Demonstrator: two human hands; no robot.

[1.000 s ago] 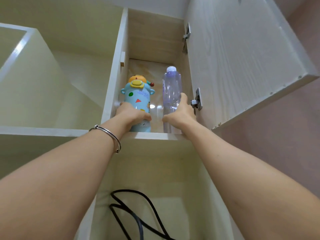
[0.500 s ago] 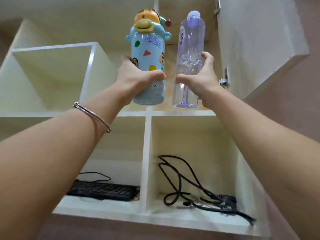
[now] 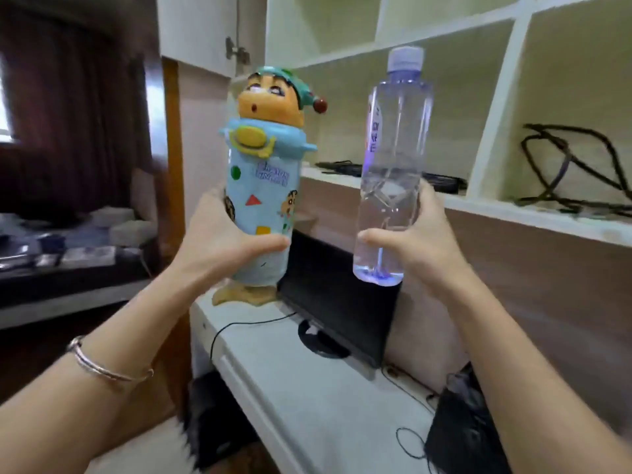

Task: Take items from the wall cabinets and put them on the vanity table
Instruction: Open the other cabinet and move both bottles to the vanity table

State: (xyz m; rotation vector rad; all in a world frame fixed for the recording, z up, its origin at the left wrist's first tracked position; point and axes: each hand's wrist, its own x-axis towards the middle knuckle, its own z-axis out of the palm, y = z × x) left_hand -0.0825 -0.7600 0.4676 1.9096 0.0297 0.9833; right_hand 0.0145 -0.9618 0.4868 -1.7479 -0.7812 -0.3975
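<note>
I am seeing both forearms reaching up and forward, wrists bent back. The left hand [image 3: 222, 248] is wrapping closed around the lower body of the cartoon bottle [image 3: 265, 200], thumb across its front, holding it upright. Just beside it, the right hand [image 3: 424, 244] is clasping the clear water bottle [image 3: 393, 172] near its base, thumb in front, fingers behind. Both bottles are hanging in the air above the white table [image 3: 307, 398], a dark monitor [image 3: 335, 302] sitting below and behind the hands.
</note>
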